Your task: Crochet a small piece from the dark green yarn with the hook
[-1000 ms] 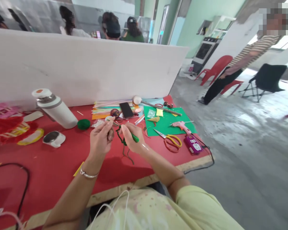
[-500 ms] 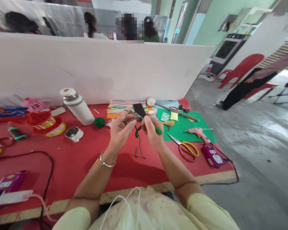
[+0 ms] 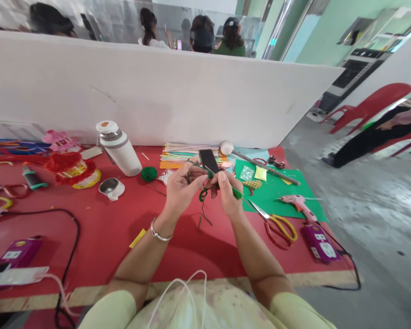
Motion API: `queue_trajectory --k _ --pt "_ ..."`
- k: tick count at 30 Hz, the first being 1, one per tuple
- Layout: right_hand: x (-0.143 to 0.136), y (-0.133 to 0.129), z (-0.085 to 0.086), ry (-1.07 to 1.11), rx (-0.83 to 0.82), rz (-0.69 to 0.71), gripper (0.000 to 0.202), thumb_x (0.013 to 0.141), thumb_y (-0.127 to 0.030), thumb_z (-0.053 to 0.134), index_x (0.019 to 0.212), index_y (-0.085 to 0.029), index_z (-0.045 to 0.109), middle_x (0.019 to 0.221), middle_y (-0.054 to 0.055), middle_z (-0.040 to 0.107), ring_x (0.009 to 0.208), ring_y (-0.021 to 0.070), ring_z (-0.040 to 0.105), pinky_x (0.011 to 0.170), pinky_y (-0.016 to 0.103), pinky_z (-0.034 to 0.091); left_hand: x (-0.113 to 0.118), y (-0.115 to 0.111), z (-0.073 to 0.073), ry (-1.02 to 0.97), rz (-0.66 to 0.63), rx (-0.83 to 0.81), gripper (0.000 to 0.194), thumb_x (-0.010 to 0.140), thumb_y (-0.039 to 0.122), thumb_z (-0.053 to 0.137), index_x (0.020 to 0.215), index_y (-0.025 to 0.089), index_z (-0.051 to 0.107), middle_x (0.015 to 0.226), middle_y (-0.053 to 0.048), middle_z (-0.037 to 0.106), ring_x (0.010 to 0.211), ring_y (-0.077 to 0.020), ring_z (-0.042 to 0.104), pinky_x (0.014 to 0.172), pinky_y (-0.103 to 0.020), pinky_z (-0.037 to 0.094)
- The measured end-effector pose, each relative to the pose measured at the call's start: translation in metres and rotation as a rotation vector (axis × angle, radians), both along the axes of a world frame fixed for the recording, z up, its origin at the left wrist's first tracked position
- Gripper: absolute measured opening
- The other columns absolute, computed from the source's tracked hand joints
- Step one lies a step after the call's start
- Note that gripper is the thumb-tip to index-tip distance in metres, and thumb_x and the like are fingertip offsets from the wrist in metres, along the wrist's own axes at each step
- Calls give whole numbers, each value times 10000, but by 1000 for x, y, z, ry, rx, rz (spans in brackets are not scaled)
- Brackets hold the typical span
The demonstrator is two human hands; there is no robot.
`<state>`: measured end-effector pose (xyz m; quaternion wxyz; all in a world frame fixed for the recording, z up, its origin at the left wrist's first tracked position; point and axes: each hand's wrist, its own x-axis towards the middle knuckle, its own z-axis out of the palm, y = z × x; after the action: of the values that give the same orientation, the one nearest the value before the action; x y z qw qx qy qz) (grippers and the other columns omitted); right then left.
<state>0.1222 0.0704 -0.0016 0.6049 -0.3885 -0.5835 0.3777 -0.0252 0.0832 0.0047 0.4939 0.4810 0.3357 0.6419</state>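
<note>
My left hand [image 3: 182, 186] pinches a small piece of dark green crochet work [image 3: 203, 194], with a strand of yarn looped over its fingers. My right hand [image 3: 229, 194] is closed around a crochet hook [image 3: 237, 193] with a green handle; its thin metal shaft points left into the stitches. Two loose yarn ends dangle below the piece. A ball of green yarn [image 3: 149, 173] lies on the red table, left of my hands. Just beyond my fingers lies a black phone [image 3: 208, 161].
Left stand a white thermos [image 3: 126, 155] and a metal-lined cup [image 3: 111, 188]. Scissors [image 3: 276, 226], a pink glue gun [image 3: 298, 203] and a purple box [image 3: 320, 243] lie right, near a green sheet [image 3: 308, 187]. A white partition [image 3: 192, 100] closes the back; people sit behind it.
The view has shifted, so the whole table sits farther right or lower. My hands stay together at the crochet work, with the hook still at the stitches.
</note>
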Motion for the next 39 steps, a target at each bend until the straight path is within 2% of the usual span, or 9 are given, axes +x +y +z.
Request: queue_trajectory --k 5,9,11,15,22,27,31,34,39 --pt "2 -2 0 -100 8 10 484 1062 -597 504 788 -230 660 582 -20 606 513 133 581 524 289 450 3 0 6 -128 -95 -138 584 648 256 969 1192 181 772 718 13 737 595 -111 649 528 -209 504" --pt "6 -2 2 -224 93 -44 457 1054 -568 540 778 -225 663 792 30 703 643 134 638 591 285 495 2 -1 7 -126 -68 -156 570 639 231 963 1179 185 789 691 27 721 517 -73 567 464 -187 422" --pt "7 -1 2 -155 57 -3 457 1041 -594 547 794 -227 659 843 34 710 629 130 635 558 278 499 1 -2 8 -136 -85 -175 576 630 226 968 1177 191 793 678 35 709 481 -54 519 436 -180 382" --pt "7 4 -5 42 -56 90 502 1011 -671 546 786 -232 636 661 -13 603 525 129 579 490 275 481 -5 -2 11 -148 -174 -220 635 580 198 990 1184 199 795 727 22 733 461 -41 494 395 -174 330" --pt "7 15 -15 190 -95 207 534 963 -719 581 776 -223 643 744 -5 628 506 118 589 469 281 493 -18 -1 15 -98 -299 -288 633 616 251 980 1212 181 779 717 30 687 430 -39 483 349 -171 216" --pt "13 16 -12 47 -75 227 550 967 -724 569 753 -221 635 702 -10 615 506 126 590 495 291 493 -18 -1 10 42 -196 -167 606 648 226 933 1233 173 780 753 3 728 523 -75 550 443 -189 365" --pt "10 9 -6 -209 43 6 489 1036 -620 536 763 -226 636 654 -9 623 567 135 609 571 289 471 -10 -4 6 219 33 6 486 714 163 848 1194 215 795 788 6 737 688 -120 647 605 -206 503" --pt "4 4 -7 -247 125 -83 453 1052 -583 532 788 -230 636 704 8 659 646 147 632 628 298 481 -2 -6 3 160 20 -7 473 768 203 825 1238 229 775 776 22 683 634 -102 603 562 -202 491" --pt "-5 7 -16 -28 7 -56 490 1026 -666 520 806 -236 606 719 -1 621 625 148 607 573 289 500 6 -3 0 26 -20 -61 520 772 268 860 1281 229 756 791 20 650 606 -96 568 503 -203 484"
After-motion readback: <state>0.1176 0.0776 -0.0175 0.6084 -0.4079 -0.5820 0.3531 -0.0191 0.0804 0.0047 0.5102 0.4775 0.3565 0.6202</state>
